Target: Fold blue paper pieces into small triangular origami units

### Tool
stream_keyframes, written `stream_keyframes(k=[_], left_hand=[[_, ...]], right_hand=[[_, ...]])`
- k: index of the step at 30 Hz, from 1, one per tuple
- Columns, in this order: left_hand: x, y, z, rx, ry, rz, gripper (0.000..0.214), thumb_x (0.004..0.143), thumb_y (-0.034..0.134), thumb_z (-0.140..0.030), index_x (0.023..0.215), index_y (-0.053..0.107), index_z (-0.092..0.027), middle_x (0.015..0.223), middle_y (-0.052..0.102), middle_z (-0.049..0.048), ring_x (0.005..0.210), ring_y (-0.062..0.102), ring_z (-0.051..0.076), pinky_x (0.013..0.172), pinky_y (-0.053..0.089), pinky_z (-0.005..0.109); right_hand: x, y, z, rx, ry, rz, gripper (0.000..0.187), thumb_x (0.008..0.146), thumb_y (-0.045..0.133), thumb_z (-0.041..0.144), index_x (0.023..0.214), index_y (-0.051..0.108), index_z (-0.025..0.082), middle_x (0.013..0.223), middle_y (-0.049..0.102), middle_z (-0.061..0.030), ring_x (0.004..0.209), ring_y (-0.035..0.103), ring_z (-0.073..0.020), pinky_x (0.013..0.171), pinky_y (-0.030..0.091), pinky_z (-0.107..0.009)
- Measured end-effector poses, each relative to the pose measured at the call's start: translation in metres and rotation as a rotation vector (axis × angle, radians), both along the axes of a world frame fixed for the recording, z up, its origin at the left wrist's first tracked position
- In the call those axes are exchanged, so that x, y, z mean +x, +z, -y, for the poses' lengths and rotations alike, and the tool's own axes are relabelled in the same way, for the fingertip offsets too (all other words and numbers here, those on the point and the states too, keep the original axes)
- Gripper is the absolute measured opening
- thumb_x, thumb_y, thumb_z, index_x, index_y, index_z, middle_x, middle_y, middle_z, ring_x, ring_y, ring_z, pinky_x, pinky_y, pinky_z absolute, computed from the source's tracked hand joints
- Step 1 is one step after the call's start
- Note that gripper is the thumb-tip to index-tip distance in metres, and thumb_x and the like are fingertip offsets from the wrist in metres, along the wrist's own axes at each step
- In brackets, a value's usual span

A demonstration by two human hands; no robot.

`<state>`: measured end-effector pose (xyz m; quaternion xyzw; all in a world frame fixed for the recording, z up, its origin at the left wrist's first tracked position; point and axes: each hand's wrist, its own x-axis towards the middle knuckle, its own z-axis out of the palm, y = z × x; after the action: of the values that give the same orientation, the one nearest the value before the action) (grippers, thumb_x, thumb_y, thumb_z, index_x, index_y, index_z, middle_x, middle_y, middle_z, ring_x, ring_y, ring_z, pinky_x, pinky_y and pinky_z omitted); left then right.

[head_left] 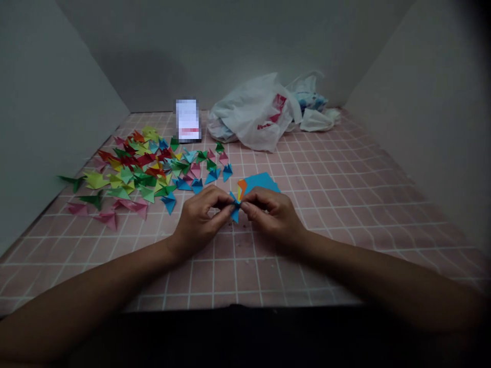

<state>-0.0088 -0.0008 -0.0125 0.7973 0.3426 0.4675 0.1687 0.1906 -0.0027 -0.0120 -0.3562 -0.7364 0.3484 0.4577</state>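
A small blue folded paper piece (235,206) sits between my two hands just above the pink checked tablecloth (337,194). My left hand (201,217) pinches its left side with thumb and fingers closed. My right hand (273,212) pinches its right side the same way. Right behind my right hand lies a small stack of flat paper sheets (261,182), blue on top with orange and yellow edges showing. To the left spreads a pile of several folded paper shapes (141,166) in green, red, yellow, pink and blue.
A crumpled white plastic bag (255,115) lies at the back of the table, with another bundle of bags (312,105) to its right. A small blurred card (187,120) stands at the back centre. Grey walls enclose the table on three sides.
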Motion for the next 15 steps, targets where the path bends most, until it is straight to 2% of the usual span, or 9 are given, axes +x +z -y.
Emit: stream_keyframes(k=[3,6,9,15], left_hand=[[-0.0005,-0.0012,-0.0006,0.088,-0.003,-0.056,0.007,0.091,0.069,-0.009,0.09,0.068,-0.016,0.08,0.069,0.0022,0.075,0.065,0.014,0.068,0.052,0.025],[-0.0005,-0.001,-0.0005,0.126,-0.019,-0.08,0.007,0.092,0.068,-0.009,0.092,0.068,-0.016,0.083,0.069,0.0031,0.078,0.066,0.014,0.071,0.054,0.026],[-0.0005,-0.0011,-0.0004,0.143,-0.028,-0.105,0.007,0.092,0.068,-0.008,0.092,0.068,-0.015,0.083,0.069,0.0036,0.079,0.067,0.014,0.072,0.054,0.025],[-0.0016,-0.0029,-0.0014,0.12,-0.03,-0.114,0.007,0.092,0.068,-0.008,0.091,0.068,-0.015,0.082,0.069,0.0035,0.076,0.066,0.014,0.069,0.054,0.025]], right_hand=[[-0.0018,0.0021,0.0016,-0.309,0.031,-0.128,0.013,0.092,0.064,0.028,0.081,0.065,0.019,0.067,0.059,0.0027,0.061,0.053,-0.012,0.059,0.041,-0.027],[-0.0032,0.0029,0.003,-0.527,0.063,-0.253,0.018,0.088,0.069,0.034,0.08,0.063,0.019,0.064,0.059,0.0034,0.057,0.053,-0.0109,0.056,0.041,-0.026],[-0.0039,0.0025,0.0038,-0.64,0.085,-0.346,0.021,0.084,0.074,0.036,0.078,0.063,0.019,0.063,0.059,0.0037,0.056,0.053,-0.0104,0.057,0.043,-0.026],[-0.0041,0.0014,0.004,-0.735,0.114,-0.437,0.024,0.08,0.079,0.037,0.076,0.065,0.019,0.062,0.06,0.0041,0.054,0.053,-0.0091,0.055,0.045,-0.024]])
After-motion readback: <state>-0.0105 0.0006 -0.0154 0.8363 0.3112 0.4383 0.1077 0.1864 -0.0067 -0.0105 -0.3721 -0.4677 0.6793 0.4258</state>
